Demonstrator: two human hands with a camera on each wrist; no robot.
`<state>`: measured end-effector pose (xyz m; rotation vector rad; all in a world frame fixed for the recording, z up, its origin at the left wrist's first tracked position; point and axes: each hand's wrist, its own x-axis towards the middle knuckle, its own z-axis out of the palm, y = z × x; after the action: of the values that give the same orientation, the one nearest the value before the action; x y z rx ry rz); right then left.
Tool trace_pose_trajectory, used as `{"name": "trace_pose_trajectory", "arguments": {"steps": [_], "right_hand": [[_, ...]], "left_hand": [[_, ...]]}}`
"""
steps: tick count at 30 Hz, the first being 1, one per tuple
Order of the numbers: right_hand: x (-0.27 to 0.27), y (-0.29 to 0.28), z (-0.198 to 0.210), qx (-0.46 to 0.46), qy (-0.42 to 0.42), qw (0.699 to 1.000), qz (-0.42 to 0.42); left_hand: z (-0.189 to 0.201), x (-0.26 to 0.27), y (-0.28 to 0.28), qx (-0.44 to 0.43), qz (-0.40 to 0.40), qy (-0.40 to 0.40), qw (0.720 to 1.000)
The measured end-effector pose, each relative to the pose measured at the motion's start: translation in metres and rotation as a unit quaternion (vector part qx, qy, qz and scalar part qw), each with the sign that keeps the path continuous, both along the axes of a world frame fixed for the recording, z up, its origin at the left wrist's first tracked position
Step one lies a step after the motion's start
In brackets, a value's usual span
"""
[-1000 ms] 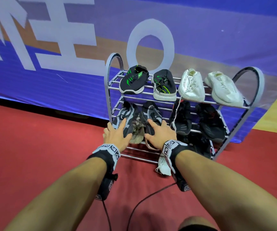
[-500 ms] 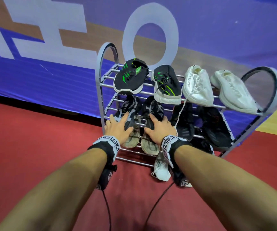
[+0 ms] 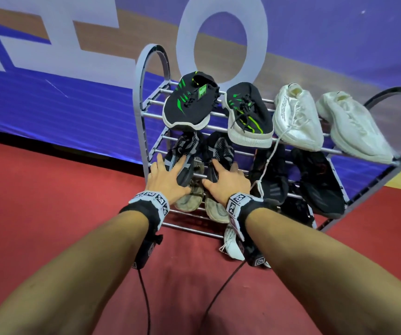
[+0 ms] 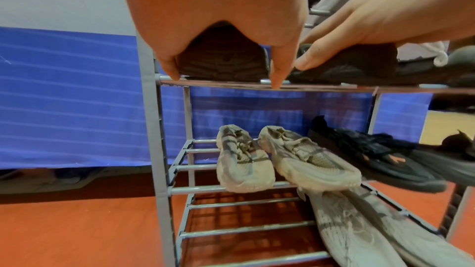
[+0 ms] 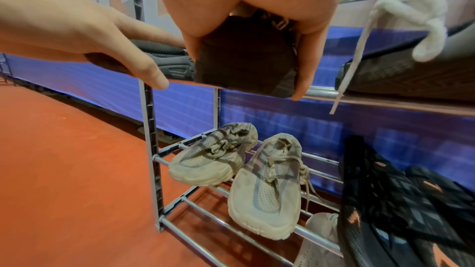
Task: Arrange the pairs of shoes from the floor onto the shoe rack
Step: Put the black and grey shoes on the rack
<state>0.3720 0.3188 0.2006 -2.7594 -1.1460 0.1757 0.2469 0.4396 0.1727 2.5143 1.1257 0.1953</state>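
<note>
A grey-and-black pair lies on the middle shelf of the grey metal shoe rack (image 3: 151, 93), toes toward the wall. My left hand (image 3: 168, 176) lies over the left shoe (image 3: 185, 148). In the left wrist view its thumb and fingers (image 4: 279, 68) come down on either side of the shoe's heel (image 4: 223, 60). My right hand (image 3: 226, 181) holds the right shoe (image 3: 221, 148) the same way, clasping its heel (image 5: 246, 62) between thumb and fingers. Both heels sit at the shelf's front bar.
The top shelf holds a black-and-green pair (image 3: 189, 105) and a white pair (image 3: 296, 119). Black shoes (image 3: 320, 182) fill the middle shelf's right side. A beige pair (image 4: 244, 165) and black-orange shoes (image 4: 372, 159) sit one shelf lower. Pale knit shoes (image 4: 359, 230) lie at the bottom. The floor is red.
Both hands have moved forward and up with the grey-and-black shoes, which now sit deeper on the middle shelf. The head camera has come closer to the rack.
</note>
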Motion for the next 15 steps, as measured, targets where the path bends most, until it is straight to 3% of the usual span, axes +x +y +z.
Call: {"name": "trace_pose_trajectory", "arguments": {"steps": [7, 15], "right_hand": [[0.008, -0.018, 0.003, 0.009, 0.071, 0.995, 0.066], [0.006, -0.014, -0.011, 0.071, 0.067, 0.995, 0.023]], "left_hand": [[0.0, 0.006, 0.004, 0.007, 0.016, -0.101, 0.995], [0.004, 0.011, 0.012, -0.001, 0.038, -0.054, 0.998]]}}
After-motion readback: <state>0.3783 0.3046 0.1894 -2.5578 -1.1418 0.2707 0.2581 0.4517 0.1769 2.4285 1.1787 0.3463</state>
